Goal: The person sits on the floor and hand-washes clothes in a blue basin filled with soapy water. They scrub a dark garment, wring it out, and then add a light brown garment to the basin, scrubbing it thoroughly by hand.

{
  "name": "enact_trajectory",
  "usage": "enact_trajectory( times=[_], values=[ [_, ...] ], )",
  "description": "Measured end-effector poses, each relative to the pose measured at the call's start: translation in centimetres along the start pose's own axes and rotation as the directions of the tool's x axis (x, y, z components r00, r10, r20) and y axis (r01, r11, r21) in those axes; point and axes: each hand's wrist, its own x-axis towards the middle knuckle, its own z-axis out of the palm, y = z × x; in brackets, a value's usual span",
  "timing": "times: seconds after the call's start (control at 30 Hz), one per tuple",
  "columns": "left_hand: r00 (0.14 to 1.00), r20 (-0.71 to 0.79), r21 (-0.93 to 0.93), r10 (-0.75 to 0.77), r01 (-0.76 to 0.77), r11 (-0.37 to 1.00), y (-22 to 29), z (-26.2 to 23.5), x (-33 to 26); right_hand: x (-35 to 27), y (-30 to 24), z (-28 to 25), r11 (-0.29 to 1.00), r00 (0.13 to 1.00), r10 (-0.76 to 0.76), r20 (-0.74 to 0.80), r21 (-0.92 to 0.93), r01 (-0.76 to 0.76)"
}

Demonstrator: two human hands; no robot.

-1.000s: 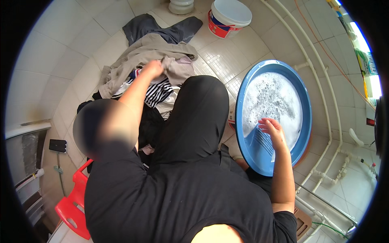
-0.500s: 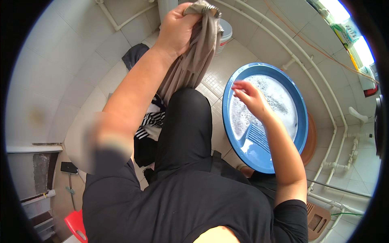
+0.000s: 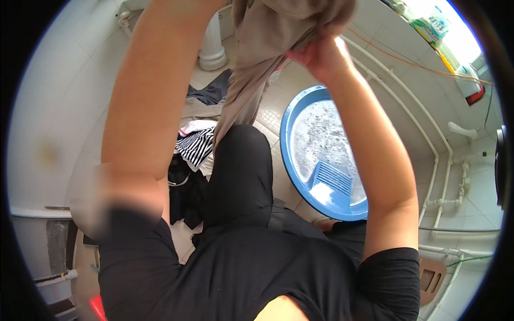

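A taupe garment (image 3: 267, 37) hangs in folds from the top edge of the view, its lower end falling beside my bent knee. My left forearm reaches up along its left side, and the hand is cut off beyond the upper edge. At the garment's right side, my right hand (image 3: 327, 60) is closed on the cloth, its fingers partly hidden and slightly blurred. Below my right forearm stands a blue basin (image 3: 287, 155) of foamy water, with a ribbed blue washboard (image 3: 333, 182) at its near side.
Striped cloth (image 3: 195, 147), black clothes (image 3: 184, 195) and a dark grey garment (image 3: 211, 90) lie heaped on the floor to the left. White pipes (image 3: 417, 123) run along the right wall. A brown slotted board (image 3: 431, 281) is at lower right; a white column (image 3: 213, 48) stands at the back.
My left hand has risen out of the top of the view. My right hand has left the space over the basin, moved up and taken hold of the garment, which hangs nearer now.
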Motion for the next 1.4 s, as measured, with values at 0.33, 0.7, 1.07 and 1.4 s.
enact_trajectory(
  times=[0.33, 0.7, 1.07, 1.4],
  values=[
    [0.79, 0.501, 0.144, -0.352, 0.325, 0.935, -11.7, 4.8, -7.7, -13.2, -17.8, -8.8, 0.789, 0.795, -0.607, -0.002, 0.119, 0.602],
    [0.095, 0.402, 0.902, -0.911, -0.214, 0.376, -26.7, 4.0, -25.1, -30.7, -7.7, -24.0, 0.941, 0.456, -0.057, -0.888, -0.201, -0.272],
    [0.292, 0.232, 0.816, -0.928, -0.578, 0.022, -32.0, 5.0, -26.2, -31.1, -0.1, -24.8, -0.553, 0.896, -0.287, -0.338, -0.706, -0.443],
    [0.357, 0.576, 0.746, -0.736, 0.14, 0.651, -38.8, 9.5, -32.4, -29.1, 6.0, -30.9, -0.487, 0.797, 0.047, -0.602, -0.71, -0.508]
  ],
)
